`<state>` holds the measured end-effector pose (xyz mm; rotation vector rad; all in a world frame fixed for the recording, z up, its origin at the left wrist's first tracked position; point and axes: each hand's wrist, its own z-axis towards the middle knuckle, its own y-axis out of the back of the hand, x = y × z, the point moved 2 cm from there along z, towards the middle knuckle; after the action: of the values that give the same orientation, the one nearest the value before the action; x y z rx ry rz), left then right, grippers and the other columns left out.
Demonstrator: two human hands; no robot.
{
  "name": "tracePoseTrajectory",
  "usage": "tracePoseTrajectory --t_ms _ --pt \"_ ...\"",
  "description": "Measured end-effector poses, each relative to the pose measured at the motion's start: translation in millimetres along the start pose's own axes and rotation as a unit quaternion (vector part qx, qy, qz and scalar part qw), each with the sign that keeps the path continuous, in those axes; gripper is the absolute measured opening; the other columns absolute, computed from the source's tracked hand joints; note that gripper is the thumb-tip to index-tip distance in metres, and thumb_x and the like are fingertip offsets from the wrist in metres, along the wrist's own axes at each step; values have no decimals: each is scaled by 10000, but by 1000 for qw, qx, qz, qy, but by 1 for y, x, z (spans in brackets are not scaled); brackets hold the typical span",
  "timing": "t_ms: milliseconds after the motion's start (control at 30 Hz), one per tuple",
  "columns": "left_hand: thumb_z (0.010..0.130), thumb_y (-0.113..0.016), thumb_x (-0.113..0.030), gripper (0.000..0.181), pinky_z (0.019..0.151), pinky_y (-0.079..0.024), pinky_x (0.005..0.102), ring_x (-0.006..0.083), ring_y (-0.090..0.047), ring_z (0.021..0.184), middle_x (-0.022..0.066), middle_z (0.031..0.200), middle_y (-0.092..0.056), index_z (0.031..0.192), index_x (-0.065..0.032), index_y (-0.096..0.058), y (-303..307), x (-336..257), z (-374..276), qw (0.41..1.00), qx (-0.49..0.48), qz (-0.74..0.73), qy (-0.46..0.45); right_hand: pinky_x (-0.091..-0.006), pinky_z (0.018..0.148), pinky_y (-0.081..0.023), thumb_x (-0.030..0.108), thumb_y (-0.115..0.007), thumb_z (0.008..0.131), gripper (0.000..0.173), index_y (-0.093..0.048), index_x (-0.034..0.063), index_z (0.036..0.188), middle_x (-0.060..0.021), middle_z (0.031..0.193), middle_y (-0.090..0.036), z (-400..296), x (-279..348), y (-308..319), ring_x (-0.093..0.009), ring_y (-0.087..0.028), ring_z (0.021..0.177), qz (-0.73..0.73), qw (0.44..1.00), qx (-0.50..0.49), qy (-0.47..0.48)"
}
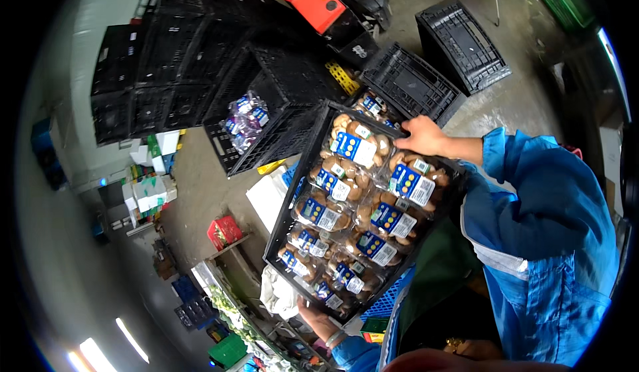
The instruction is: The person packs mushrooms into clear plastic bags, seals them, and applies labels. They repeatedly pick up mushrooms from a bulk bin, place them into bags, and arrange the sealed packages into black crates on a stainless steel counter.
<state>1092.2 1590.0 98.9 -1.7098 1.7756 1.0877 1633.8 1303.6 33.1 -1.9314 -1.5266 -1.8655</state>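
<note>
A black plastic crate (294, 199) is held up tilted in front of my body. Inside it lie two rows of clear plastic packs of brown mushrooms (324, 214), with blue and white printed labels. My right hand (424, 136) grips the upper right rim, its fingers over the edge. At the opposite lower corner my left hand (317, 317) holds the crate, partly hidden by it. A band circles that wrist. Just beyond the right hand, another crate of mushroom packs (372, 104) shows partly behind the held one.
Stacked black crates (174, 67) stand at the left. One open crate (294, 132) holds purple packs (246, 121). More black crates (414, 82) (464, 47) sit beyond, near a red machine (314, 5). A red basket (223, 232) and leafy vegetables (227, 307) are lower left.
</note>
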Motion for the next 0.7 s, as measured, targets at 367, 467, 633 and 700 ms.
tracePoseTrajectory --t_ms 367,467,633,700 --pt "913 -488 -437 391 619 -438 315 202 -506 691 66 784 -518 1013 -70 -577 -72 30 191 965 136 222 2 -445 665 -517 401 -690 720 448 -642 -43 751 -256 693 -616 38 -82 -86 -401 -631 694 -27 995 -38 -88" --pt "941 -508 -276 245 778 -478 311 169 -574 789 47 846 -583 1027 -55 -572 -148 13 237 915 281 281 68 -428 641 -525 375 -669 716 423 -641 -46 742 -261 665 -602 80 -85 -94 -390 -631 653 -25 990 -101 -99" --pt "934 -446 -470 478 841 -458 426 247 -559 907 113 969 -590 1108 -39 -557 -222 28 293 933 217 221 184 -438 628 -515 415 -642 711 441 -634 -25 735 -240 644 -601 117 -107 -103 -390 -620 638 -45 980 -162 -105" --pt "903 -468 -506 532 889 -448 421 267 -570 978 144 1051 -611 1101 -24 -577 -239 35 345 949 223 164 149 -445 645 -512 408 -630 715 417 -626 -10 727 -223 665 -613 134 -118 -113 -383 -625 667 -52 978 -164 -113"
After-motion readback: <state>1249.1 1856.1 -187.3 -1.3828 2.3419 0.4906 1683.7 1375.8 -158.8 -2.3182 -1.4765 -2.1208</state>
